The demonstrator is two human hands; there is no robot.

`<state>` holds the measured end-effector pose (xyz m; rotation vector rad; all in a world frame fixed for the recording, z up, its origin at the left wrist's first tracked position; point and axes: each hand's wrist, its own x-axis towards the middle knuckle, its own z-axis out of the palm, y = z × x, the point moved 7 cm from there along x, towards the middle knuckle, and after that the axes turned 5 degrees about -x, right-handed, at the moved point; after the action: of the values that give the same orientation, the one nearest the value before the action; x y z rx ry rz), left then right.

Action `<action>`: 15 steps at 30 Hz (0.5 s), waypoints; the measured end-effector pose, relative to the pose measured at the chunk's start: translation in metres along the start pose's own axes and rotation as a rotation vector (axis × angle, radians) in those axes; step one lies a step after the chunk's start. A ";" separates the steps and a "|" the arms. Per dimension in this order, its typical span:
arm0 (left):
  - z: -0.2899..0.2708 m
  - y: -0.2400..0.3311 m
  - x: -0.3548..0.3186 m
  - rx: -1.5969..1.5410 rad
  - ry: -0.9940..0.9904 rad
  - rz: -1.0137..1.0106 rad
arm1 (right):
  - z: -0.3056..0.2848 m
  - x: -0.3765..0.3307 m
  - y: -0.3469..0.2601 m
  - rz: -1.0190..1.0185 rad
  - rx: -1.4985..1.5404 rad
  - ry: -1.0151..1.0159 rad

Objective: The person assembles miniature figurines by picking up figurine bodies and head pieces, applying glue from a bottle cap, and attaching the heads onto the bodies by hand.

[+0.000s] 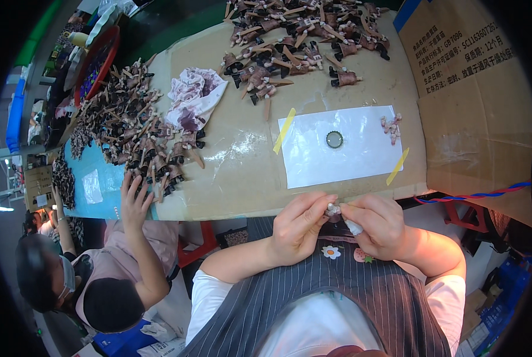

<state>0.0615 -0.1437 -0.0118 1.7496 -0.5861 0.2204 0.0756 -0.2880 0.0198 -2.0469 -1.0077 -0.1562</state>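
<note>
My left hand is closed in a pinch on a small pale figurine part, held in front of my apron, just off the table's near edge. My right hand is closed too, its fingertips meeting the same part from the other side. A white crumpled piece, perhaps tissue, sticks out below the right fingers. Beyond both hands lies a white paper sheet with yellow tape strips at its sides. On it are an upturned bottle cap and several small pinkish parts.
Brown figurines with flat sticks lie in a far pile and a left pile. Between them is a crumpled pinkish cloth. A cardboard box stands at right, near a red-blue cable. At left, a co-worker's hand touches the pile.
</note>
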 end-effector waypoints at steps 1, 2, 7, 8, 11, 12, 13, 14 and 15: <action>0.001 0.000 -0.001 0.003 -0.009 -0.001 | 0.001 0.000 0.001 0.016 0.002 -0.010; 0.001 -0.002 -0.002 -0.019 0.007 -0.025 | 0.001 0.001 0.000 0.019 0.006 0.000; -0.001 0.003 -0.005 -0.011 0.014 -0.018 | 0.000 -0.002 -0.007 -0.048 0.010 0.082; 0.000 0.007 -0.005 0.026 0.005 0.055 | 0.001 -0.004 -0.006 -0.046 0.013 0.086; 0.004 0.015 -0.006 0.063 -0.012 0.184 | -0.001 -0.012 -0.012 -0.141 -0.037 0.157; 0.005 0.019 -0.006 0.063 -0.018 0.244 | -0.002 -0.014 -0.016 -0.203 -0.060 0.163; 0.006 0.020 -0.006 0.065 -0.022 0.243 | -0.002 -0.017 -0.019 -0.265 -0.082 0.169; 0.006 0.024 -0.006 0.067 -0.024 0.286 | -0.003 -0.018 -0.019 -0.264 -0.080 0.173; 0.007 0.027 -0.007 0.069 -0.024 0.328 | -0.004 -0.019 -0.021 -0.294 -0.087 0.171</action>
<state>0.0408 -0.1527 0.0067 1.7170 -0.8925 0.4531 0.0492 -0.2952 0.0271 -1.9144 -1.2053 -0.5278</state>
